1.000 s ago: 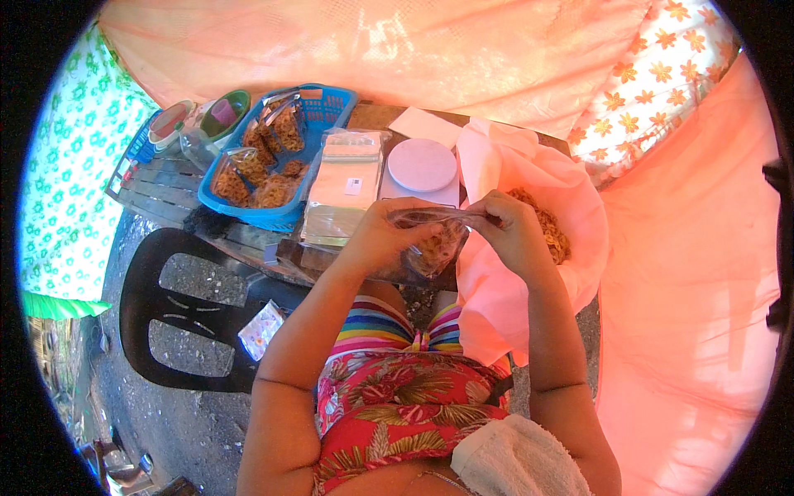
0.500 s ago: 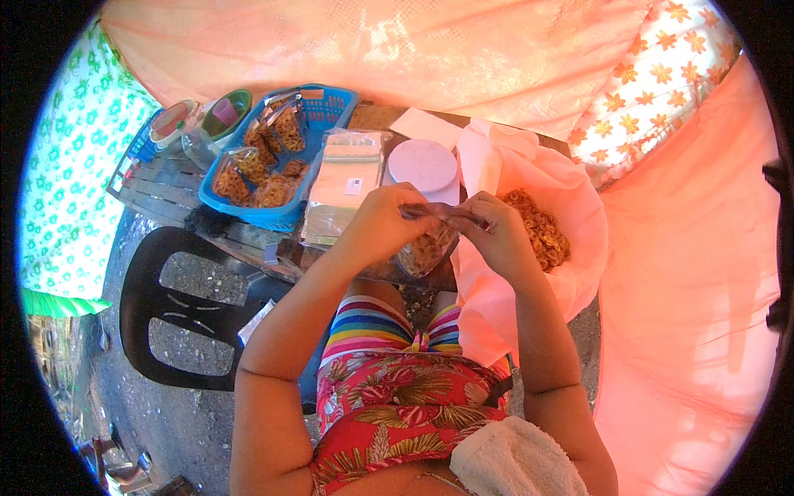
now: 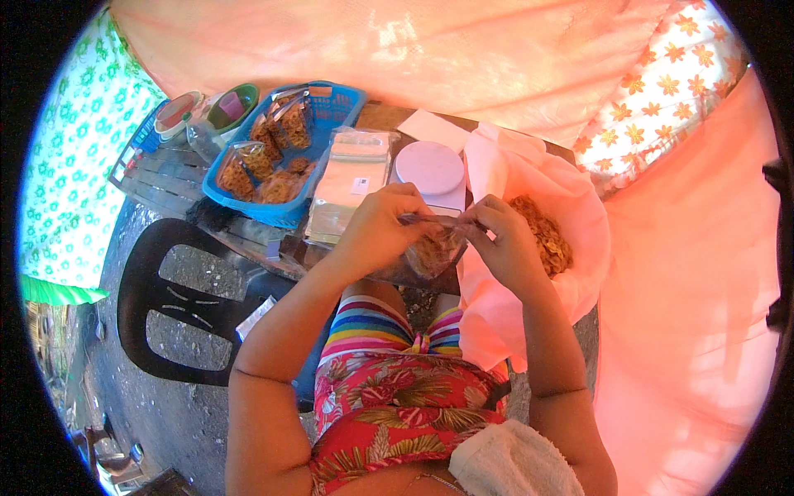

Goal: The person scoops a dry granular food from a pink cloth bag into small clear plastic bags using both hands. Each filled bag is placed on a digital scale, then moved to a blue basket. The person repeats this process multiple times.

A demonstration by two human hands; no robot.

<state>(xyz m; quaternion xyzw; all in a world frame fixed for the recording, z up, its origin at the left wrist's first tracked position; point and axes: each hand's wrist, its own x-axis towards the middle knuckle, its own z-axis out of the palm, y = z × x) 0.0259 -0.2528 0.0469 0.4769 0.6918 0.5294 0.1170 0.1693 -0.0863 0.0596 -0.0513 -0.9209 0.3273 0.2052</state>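
My left hand (image 3: 386,221) and my right hand (image 3: 499,240) pinch the top edge of a clear plastic pouch (image 3: 433,252), one at each side. Brown snack chips fill its lower part, which hangs below my fingers. Just beyond my hands stands a white kitchen scale (image 3: 429,167) with a round plate. Beside my right hand is a wide container lined with pink cloth (image 3: 588,240), and loose brown chips (image 3: 542,236) lie in it. To the left of the scale lies a stack of flat pouches (image 3: 350,178) in clear wrapping.
A blue plastic basket (image 3: 289,219) holding several filled pouches (image 3: 277,132) stands on the wooden table (image 3: 169,190). Farther left are a green bowl (image 3: 240,95) and a clear bottle (image 3: 203,138). A black plastic chair (image 3: 136,306) stands at the left. Pink sheeting (image 3: 686,331) hangs behind and right.
Both hands still grip the pouch's top edge; my right fingers have shifted slightly along it. The table and its things sit slightly farther right in the picture.
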